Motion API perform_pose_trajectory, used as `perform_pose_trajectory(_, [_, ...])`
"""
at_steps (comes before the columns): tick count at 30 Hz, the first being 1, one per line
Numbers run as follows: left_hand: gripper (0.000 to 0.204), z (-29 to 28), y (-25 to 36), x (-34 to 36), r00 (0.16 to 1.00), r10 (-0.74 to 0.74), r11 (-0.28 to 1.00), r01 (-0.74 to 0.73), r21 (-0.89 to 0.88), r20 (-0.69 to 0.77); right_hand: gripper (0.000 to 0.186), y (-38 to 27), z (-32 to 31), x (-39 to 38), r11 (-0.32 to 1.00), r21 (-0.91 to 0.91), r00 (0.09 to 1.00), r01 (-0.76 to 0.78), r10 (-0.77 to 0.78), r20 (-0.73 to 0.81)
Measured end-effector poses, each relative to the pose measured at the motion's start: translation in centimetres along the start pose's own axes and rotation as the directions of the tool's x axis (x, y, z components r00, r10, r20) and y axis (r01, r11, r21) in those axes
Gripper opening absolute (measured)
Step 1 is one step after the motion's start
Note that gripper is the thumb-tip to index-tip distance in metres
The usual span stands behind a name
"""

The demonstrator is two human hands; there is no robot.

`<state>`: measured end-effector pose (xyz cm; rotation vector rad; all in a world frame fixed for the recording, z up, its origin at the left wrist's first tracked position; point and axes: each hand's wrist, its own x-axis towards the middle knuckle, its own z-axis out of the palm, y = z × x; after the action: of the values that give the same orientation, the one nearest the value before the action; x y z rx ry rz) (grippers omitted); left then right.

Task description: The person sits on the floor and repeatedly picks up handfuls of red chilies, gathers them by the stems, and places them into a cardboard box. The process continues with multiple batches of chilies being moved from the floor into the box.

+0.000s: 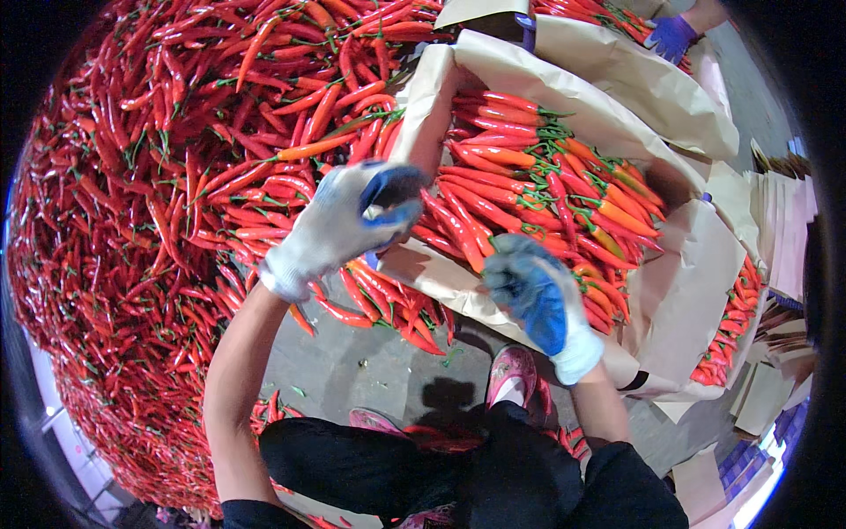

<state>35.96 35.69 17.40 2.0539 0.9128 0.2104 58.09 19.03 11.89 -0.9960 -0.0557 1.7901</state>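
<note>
Both my hands wear white knit gloves with blue coated palms. My left hand [357, 212] is over the near left edge of a paper-lined box [573, 70]. Its thumb and fingers curve apart with a gap between them, and nothing shows in the grip. Rows of long red chili peppers [493, 187] lie in the box, several with orange or greenish parts, their green stems meeting along the middle. My right hand [539, 304] hangs over the box's near side, close to the pepper tips. Its fingers are bent and smeared by motion, so any hold is hidden.
A huge heap of loose red chilies [132, 194] fills the left side. Another paper-lined box with chilies [727, 326] stands at the right. Another person's purple-gloved hand [671, 37] is at the far right. Stacked cardboard [780, 229] lies beyond; my shoes [513, 375] rest on grey floor.
</note>
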Motion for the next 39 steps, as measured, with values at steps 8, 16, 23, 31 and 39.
perform_pose_trajectory(8, [0.028, 3.0, -2.8, -14.2, 0.974, -0.217, 0.970, 0.223, -0.095, 0.063, 0.048, -0.5, 1.5, 2.4, -0.135, -0.980, 0.906, 0.148, -0.380, 0.189])
perform_pose_trajectory(16, [0.041, 9.0, -6.2, -25.5, 0.931, -0.364, 0.854, 0.341, -0.393, 0.016, 0.044, 1.8, 2.0, 6.2, -0.710, -0.634, 0.856, 0.307, -0.084, 0.510])
perform_pose_trajectory(23, [0.036, 10.5, -12.5, -33.5, 0.820, -0.504, 0.786, 0.306, -0.537, -0.272, 0.032, 1.9, 7.0, 3.8, -0.639, -0.721, 0.885, 0.268, -0.133, 0.447])
perform_pose_trajectory(31, [0.040, 4.4, -22.4, -29.7, 0.323, -0.651, 0.697, 0.612, -0.373, -0.687, 0.043, 15.6, 20.9, 9.7, -0.645, -0.098, 0.521, 0.758, 0.507, 0.687])
perform_pose_trajectory(39, [0.084, 5.2, -24.4, -26.4, 0.281, -0.694, 0.689, 0.527, -0.498, -0.663, 0.051, 29.6, 25.1, 17.5, -0.741, -0.599, 0.873, 0.303, -0.036, 0.487])
